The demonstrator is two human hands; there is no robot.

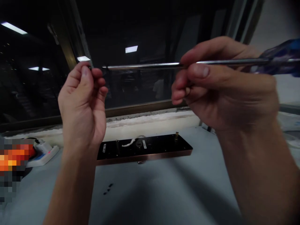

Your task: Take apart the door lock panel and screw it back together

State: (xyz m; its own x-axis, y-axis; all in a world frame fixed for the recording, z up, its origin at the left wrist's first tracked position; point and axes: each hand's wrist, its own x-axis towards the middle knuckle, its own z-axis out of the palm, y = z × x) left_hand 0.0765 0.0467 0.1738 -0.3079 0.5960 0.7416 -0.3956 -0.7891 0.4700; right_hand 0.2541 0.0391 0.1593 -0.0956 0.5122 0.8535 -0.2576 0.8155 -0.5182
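My right hand is closed around the shaft of a screwdriver, held level with its tip to the left. Its translucent purple-blue handle runs out of view at the right edge. Raised opposite the tip, my left hand pinches thumb against forefinger; a tiny dark thing shows at the fingertips, too small to name. A short gap parts the screwdriver tip from these fingers. Below lies a long black panel with a copper-coloured edge, a brass post, white labels and a white wire, its left end behind my left wrist.
Several small dark pieces lie on the pale table in front of the panel. A white power strip stands at the left, beside a pixelated orange patch. Behind the table rise a sill and a dark window with reflected lights.
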